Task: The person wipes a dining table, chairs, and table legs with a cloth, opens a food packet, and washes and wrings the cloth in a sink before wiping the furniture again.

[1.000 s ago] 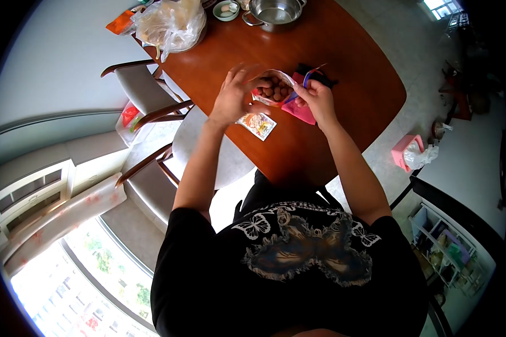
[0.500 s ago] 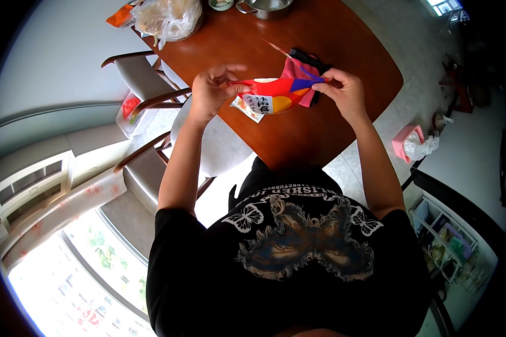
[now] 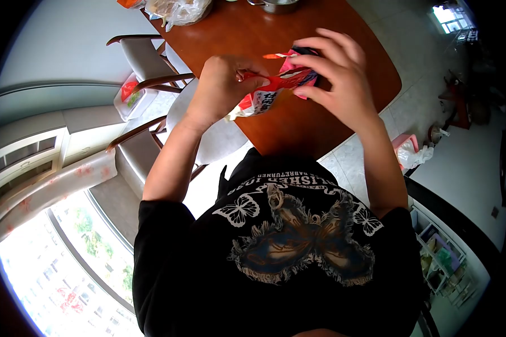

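A red plastic snack bag [image 3: 262, 101] with a white label and dark printed characters is held over the wooden table [image 3: 298, 132]. My left hand [image 3: 222, 84] pinches its upper edge, thumb on the near side. At the bag's other end, my right hand [image 3: 343, 76] is open with its fingers spread. Its thumb and fingertips are close to the crumpled edge; I cannot tell whether they touch it. Behind the bag, a pink cloth-like thing [image 3: 288, 64] lies on the table, partly hidden by the right hand and the bag.
A clear plastic bag with contents [image 3: 183, 11] and a metal pot [image 3: 278, 7] stand at the table's far edge. Chairs with pale seats [image 3: 143, 58] line the left side. On the right, a pink bin [image 3: 402, 141] holds a white plastic bag [image 3: 415, 154].
My right hand has released its pinch on the bag's end and spread its fingers. The bag, stretched flat before, is now more crumpled. The left hand has moved slightly right, still gripping.
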Demonstrator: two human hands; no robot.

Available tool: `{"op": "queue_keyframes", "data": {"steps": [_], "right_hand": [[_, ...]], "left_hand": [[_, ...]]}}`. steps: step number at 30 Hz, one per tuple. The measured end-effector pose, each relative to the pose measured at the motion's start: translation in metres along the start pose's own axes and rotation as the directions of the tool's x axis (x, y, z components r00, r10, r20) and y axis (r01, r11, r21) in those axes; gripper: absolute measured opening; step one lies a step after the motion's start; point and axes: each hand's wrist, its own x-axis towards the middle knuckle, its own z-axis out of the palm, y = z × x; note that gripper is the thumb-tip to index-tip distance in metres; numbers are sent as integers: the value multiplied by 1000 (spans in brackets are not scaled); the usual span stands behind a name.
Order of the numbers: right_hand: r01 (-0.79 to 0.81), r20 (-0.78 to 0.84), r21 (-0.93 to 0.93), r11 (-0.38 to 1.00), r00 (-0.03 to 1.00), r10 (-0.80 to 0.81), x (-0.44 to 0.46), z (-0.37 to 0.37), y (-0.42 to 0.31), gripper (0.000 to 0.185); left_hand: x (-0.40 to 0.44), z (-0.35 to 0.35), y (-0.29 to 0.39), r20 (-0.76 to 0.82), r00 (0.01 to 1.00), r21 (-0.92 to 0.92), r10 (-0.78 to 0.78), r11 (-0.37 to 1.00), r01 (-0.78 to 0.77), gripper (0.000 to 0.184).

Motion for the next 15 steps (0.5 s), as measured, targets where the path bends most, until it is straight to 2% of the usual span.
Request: {"op": "queue_keyframes", "data": {"steps": [1,2,3,5,6,8,13,15], "right_hand": [[54,32,24,998,998,-54,8,8,-5,38],[74,21,53,996,997,-75,13,17,-7,28],[79,17,50,996,997,-80,14,21,-4,28],[48,70,174,983,996,-61,17,28,-4,19],[92,-12,203,975,996,-91,22,23,-12,15],[115,-18,219,969,993,-114,30,18,-18,15],[120,0,256,959,992,-125,40,9,-31,13],[144,-48,252,957,989,-136,43,6,-35,12]], "left_hand": [[0,-1,7,-9,998,83,64,995,-63,11],[-2,-5,15,-11,998,84,69,994,-68,11],[-4,-9,23,-7,998,103,65,993,-64,11],[-9,-16,29,-16,998,124,57,991,-55,11],[-12,-20,30,-19,999,74,44,996,-42,10],[-17,-25,25,-21,999,-9,34,999,-34,10],[-20,-29,34,-58,997,-53,41,998,-44,12],[-19,-31,38,-73,995,-64,63,996,-68,13]]}}
